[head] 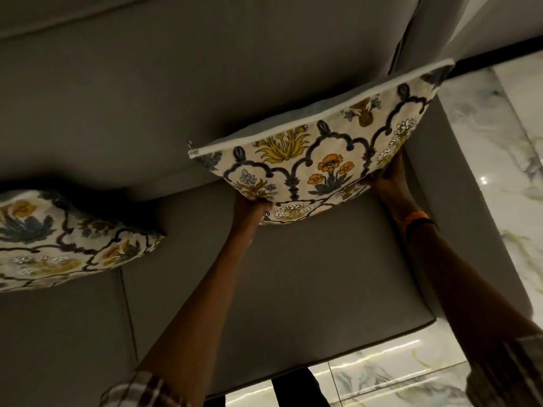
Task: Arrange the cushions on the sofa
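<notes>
Currently, both hands grip one floral cushion (320, 160) against the backrest of the grey sofa (117, 98), above the right seat section. Left hand (252, 204) pinches its lower left edge; right hand (388, 177) clasps its lower right edge beside the armrest. A second floral cushion (67, 239) lies on the left seat, well apart

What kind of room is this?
Probably a home living room: a grey sofa, two floral cushions, one held by both hands and one lying on the seat, and a polished marble floor.
</notes>
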